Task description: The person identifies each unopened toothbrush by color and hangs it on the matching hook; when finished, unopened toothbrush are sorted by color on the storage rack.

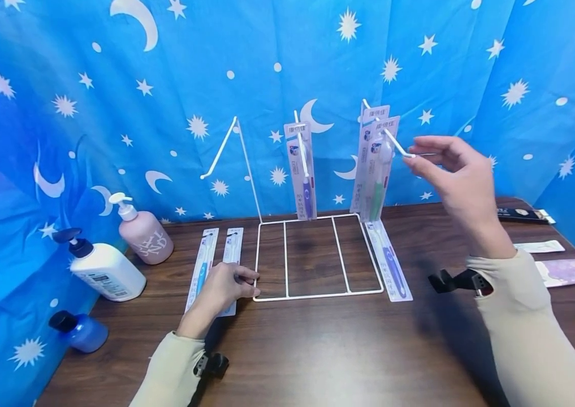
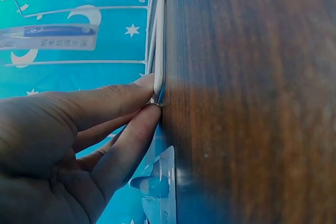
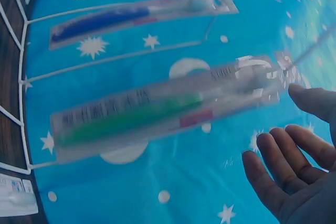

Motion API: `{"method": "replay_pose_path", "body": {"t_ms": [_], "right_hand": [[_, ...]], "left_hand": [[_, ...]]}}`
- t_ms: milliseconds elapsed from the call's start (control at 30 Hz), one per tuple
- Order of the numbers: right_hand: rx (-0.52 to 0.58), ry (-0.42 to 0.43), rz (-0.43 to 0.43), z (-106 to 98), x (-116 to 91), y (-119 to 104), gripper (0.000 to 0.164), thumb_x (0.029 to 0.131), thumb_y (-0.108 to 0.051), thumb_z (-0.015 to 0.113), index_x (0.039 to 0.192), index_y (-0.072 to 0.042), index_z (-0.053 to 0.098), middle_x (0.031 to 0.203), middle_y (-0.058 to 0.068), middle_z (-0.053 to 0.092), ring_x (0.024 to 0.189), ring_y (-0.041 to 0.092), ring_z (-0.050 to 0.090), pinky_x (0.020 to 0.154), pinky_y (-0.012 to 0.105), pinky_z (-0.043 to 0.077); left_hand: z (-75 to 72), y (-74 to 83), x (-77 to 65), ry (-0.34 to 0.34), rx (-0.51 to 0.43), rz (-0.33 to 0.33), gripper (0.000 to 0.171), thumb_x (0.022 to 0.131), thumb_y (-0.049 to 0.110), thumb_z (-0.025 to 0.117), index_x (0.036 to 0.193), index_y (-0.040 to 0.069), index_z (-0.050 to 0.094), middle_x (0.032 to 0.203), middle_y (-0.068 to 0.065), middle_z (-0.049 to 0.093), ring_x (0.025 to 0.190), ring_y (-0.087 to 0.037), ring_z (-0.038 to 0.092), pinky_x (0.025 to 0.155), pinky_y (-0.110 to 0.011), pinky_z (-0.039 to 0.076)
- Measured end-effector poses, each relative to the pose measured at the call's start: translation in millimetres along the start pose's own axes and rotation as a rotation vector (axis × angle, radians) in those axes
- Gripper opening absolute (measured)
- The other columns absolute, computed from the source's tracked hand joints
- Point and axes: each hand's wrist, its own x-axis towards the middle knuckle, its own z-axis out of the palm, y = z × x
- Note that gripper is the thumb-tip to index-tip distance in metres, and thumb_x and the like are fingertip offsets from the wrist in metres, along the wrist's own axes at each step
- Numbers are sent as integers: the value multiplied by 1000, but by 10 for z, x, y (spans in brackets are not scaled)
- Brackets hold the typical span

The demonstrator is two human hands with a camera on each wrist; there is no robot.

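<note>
A white wire display rack [image 1: 318,295] with hooks stands on the table. My left hand [image 1: 223,287] pinches the left side of its base near the front corner; in the left wrist view, thumb and finger meet on the white rod [image 2: 160,35]. My right hand [image 1: 462,178] is beside the tip of the right hook, fingers apart with nothing between them in the right wrist view. A packaged green toothbrush [image 3: 131,116] hangs there, in front of another pack [image 1: 361,169]. A packaged purple toothbrush [image 1: 299,175] hangs from the middle hook. The left hook [image 1: 219,146] is bare.
Two toothbrush packs lie left of the rack, one with a blue toothbrush [image 1: 200,271]. A purple toothbrush pack [image 1: 390,265] lies at its right. Pump bottles [image 1: 106,271] and a blue bottle [image 1: 86,333] stand left. A toothpaste tube [image 1: 569,271] lies right. Behind hangs a blue curtain [image 1: 246,45].
</note>
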Motion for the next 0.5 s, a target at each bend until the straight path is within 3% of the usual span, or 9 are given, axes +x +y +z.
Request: {"method": "replay_pose_path", "body": {"t_ms": [100, 267, 500], "right_hand": [[97, 14, 49, -45, 47, 82, 38, 87, -17, 74, 122, -6, 65, 111, 7, 67, 91, 15, 67, 76, 18, 50], [198, -31, 203, 3, 124, 397, 41, 85, -19, 75, 121, -3, 64, 106, 4, 66, 91, 15, 66, 74, 22, 52], [48, -141, 405, 137, 49, 951, 56, 89, -35, 70, 129, 2, 55, 113, 4, 60, 98, 13, 61, 79, 27, 52]], "left_hand": [[-7, 8, 6, 1, -3, 7, 27, 72, 10, 85, 97, 13, 78, 81, 3, 65, 68, -14, 57, 63, -30, 46], [11, -5, 20, 9, -2, 16, 27, 71, 10, 86, 97, 13, 78, 80, 3, 65, 66, -13, 57, 62, -29, 45], [-8, -6, -1, -3, 1, -5, 27, 71, 11, 86, 97, 15, 78, 80, 3, 65, 68, -15, 57, 63, -31, 45]]}}
